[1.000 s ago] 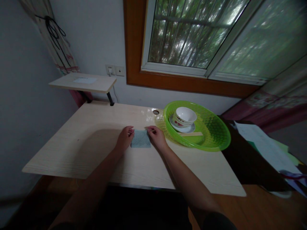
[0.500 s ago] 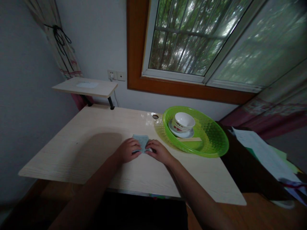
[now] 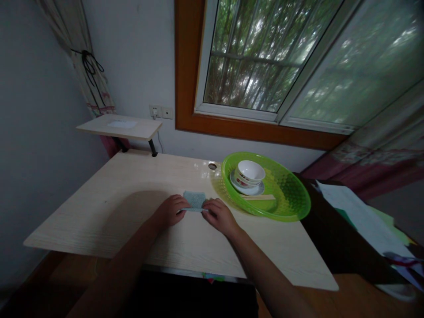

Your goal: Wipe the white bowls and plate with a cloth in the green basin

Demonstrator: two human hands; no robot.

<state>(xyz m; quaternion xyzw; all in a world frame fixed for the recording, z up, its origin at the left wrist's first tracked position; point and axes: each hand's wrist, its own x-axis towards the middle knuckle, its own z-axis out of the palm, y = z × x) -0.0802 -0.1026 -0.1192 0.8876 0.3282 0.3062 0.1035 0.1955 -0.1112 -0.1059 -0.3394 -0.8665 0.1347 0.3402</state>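
A small grey-blue cloth lies folded on the pale wooden table, near its middle. My left hand pinches the cloth's near left edge with curled fingers. My right hand pinches the near right edge the same way. The near part of the cloth is hidden by my fingers.
To the right of my hands stands a green plastic basket holding stacked white bowls on a plate, with chopsticks beside them. A small raised shelf stands at the table's back left. Papers lie off to the right, and a window is behind.
My hands moved from the cloth's side edges to its near edge and folded it over, so it now looks narrower. The camera tilted slightly.
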